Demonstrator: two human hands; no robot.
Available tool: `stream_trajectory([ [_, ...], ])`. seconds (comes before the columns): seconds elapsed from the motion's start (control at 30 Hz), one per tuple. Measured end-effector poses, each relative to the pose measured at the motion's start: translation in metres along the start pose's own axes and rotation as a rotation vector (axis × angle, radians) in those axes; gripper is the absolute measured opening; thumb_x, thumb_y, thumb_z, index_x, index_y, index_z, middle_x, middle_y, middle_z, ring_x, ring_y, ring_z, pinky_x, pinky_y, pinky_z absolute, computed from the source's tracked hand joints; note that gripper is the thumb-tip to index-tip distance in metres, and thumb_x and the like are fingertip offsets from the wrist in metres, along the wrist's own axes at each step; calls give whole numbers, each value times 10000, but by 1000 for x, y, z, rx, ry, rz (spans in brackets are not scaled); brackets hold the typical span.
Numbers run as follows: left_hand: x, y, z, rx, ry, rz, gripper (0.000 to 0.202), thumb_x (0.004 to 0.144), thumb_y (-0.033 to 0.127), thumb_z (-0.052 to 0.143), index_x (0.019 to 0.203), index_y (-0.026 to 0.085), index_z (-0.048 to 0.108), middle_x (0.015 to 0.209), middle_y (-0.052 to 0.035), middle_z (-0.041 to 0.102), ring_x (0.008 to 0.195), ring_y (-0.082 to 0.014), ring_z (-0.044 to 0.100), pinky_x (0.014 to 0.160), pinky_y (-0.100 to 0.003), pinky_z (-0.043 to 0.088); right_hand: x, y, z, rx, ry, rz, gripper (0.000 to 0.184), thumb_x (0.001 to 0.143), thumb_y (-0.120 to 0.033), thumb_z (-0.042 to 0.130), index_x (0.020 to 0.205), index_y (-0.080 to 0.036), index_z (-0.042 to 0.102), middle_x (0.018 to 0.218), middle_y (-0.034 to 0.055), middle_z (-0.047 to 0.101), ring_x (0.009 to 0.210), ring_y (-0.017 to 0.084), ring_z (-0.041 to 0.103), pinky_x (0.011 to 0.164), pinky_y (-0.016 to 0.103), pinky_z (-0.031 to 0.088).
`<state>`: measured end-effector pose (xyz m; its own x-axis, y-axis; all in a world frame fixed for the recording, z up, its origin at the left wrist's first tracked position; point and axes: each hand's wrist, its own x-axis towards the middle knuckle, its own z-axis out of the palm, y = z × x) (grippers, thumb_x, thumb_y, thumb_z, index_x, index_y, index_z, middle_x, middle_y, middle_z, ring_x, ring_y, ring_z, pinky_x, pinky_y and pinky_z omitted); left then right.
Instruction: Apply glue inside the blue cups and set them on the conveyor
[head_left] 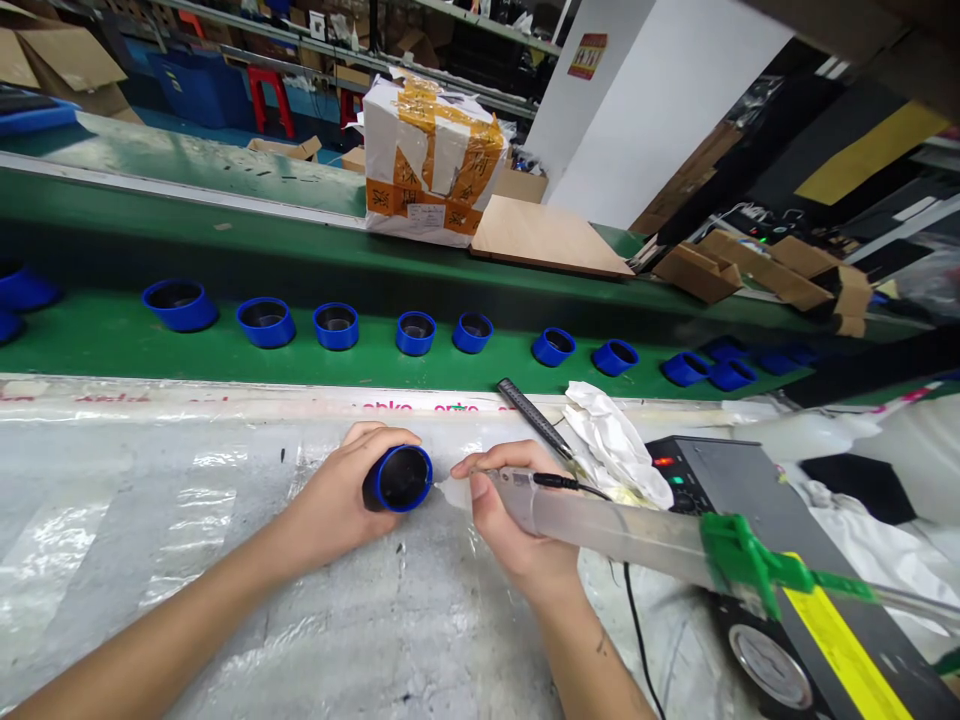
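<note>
My left hand [341,495] is wrapped round a blue round cap [399,478], tipped on its side with its dark opening facing right. My right hand [504,520] grips a long translucent dispensing syringe [600,525] with a green clip near its back end. The syringe's tip points left and sits just beside the cap's rim. Both hands rest over a bench covered in clear plastic film [225,560].
A row of several blue caps [336,326] stands on the green conveyor belt [112,345] beyond the bench. A taped carton [431,160] and flat cardboard [544,238] lie further back. A black-handled tool [534,418], crumpled white cloth [611,440] and a grey control box [750,500] sit at my right.
</note>
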<state>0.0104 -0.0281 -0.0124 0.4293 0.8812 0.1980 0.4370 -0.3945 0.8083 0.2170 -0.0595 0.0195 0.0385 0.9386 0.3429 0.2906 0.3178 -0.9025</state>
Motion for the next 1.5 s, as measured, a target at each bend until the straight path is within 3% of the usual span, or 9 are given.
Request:
stream_trajectory([
  [0.53,0,-1,0,-14,-4,-16,495,748,87,726,1187,277,602,1212,-36,667,1194,-273,591,1003,-421,522,-5,-5,5,45,-47,28,68,824,-189,708,850,-247,685,790,31,791,768,223,776,720,324,615],
  [0.77,1,1,-2,-24,-13,-17,498,724,71,710,1170,267,605,1220,-39,671,1207,-278,587,1018,-427,518,-7,-10,8,74,-64,70,46,825,-207,704,836,-249,689,766,17,777,559,158,667,725,336,615],
  [1.1,1,1,-3,-50,-32,-3,563,665,2,645,1160,269,605,1214,-29,669,1216,-277,578,1010,-434,520,-7,-8,15,89,-102,30,55,851,-221,706,886,-255,681,815,35,800,760,224,774,690,323,615],
  [1.33,1,0,-3,-52,-42,20,588,670,-3,650,1184,278,603,1260,-30,664,1267,-288,570,1050,-462,517,-8,-11,20,81,-83,13,49,853,-230,709,877,-257,675,810,27,793,734,213,766,754,356,619],
  [1.5,1,-1,-4,-56,-50,27,609,687,6,660,1228,277,589,1306,-46,658,1306,-297,558,1074,-475,514,-8,-11,22,70,-81,28,43,858,-267,717,870,-253,678,810,29,794,660,189,738,720,339,615],
])
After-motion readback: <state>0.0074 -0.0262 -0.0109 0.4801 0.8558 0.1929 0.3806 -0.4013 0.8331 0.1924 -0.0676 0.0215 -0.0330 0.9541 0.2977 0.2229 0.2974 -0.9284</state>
